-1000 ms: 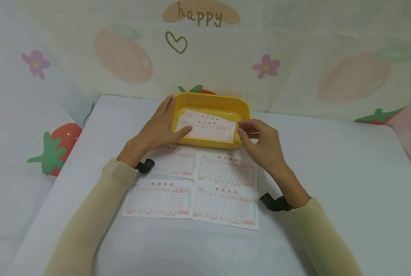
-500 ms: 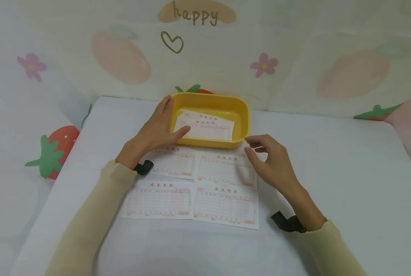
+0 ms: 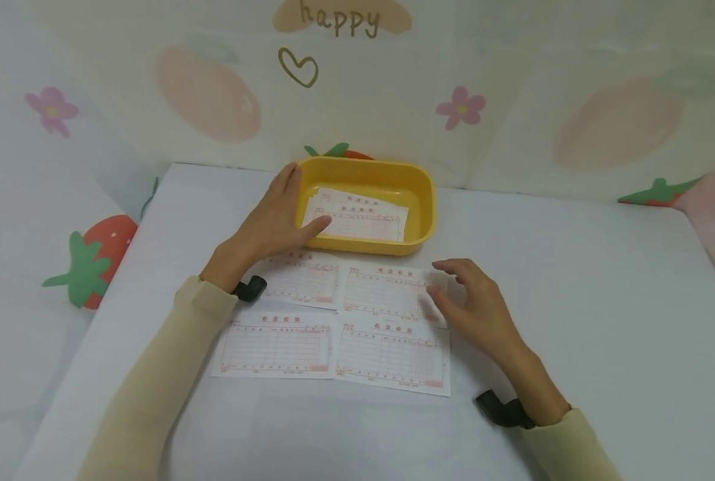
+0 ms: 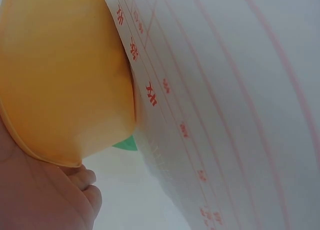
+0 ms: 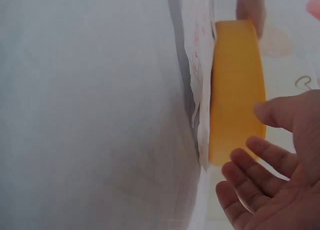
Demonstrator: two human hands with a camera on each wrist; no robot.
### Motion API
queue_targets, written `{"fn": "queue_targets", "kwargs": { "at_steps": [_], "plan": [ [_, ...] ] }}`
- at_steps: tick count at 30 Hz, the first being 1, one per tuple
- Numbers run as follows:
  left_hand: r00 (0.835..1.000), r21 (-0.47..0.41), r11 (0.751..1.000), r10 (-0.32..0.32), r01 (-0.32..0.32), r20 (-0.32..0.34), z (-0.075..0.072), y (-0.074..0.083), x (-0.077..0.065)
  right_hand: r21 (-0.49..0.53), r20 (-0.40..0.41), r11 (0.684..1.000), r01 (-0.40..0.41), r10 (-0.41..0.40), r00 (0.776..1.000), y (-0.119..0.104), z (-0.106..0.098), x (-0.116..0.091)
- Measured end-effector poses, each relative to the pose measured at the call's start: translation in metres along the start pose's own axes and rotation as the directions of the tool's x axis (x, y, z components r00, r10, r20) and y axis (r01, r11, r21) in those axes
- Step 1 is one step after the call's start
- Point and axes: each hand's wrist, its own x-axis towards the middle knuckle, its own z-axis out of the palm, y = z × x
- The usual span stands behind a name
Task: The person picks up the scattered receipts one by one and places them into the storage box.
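A yellow plastic tray [image 3: 381,248] stands at the back of the table with several printed receipt slips [image 3: 363,224] lying inside it. My left hand [image 3: 267,220] grips its left front corner, thumb over the front rim and fingers along the left side. In the left wrist view the tray wall [image 4: 65,79] rises beside the hand. My right hand [image 3: 474,304] is over the right edge of the upper right receipt slip [image 3: 381,290], fingers loosely bent, holding nothing. The right wrist view shows its fingers [image 5: 245,182] spread apart from the thumb.
In front of the tray, receipt slips lie in two rows: one upper left [image 3: 306,280], partly under the left hand, one lower left [image 3: 276,351] and one lower right [image 3: 393,361]. A patterned cloth backdrop [image 3: 513,133] hangs behind the white table [image 3: 603,300].
My right hand has drawn back from the tray's right end toward the front right, its fingers opening. The left hand keeps its place on the tray, and the slips have not moved.
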Motion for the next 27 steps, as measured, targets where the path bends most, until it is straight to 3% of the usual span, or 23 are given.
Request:
{"fn": "queue_targets", "kwargs": {
  "at_steps": [11,17,27],
  "plan": [
    [1.0,-0.001,1.0,-0.01,0.01,0.013,0.001,0.001,0.0,-0.044,0.117,0.998,-0.051,0.056,0.991,0.009,0.002,-0.001],
    [1.0,0.004,1.0,-0.006,0.005,0.01,-0.001,0.001,0.0,-0.133,0.186,0.988,-0.077,0.101,0.977,0.007,0.002,-0.001],
    [1.0,-0.005,1.0,-0.004,0.004,0.003,-0.001,0.002,-0.002,-0.235,0.191,0.969,-0.071,0.118,0.975,-0.002,0.004,-0.003]
  ]
}}
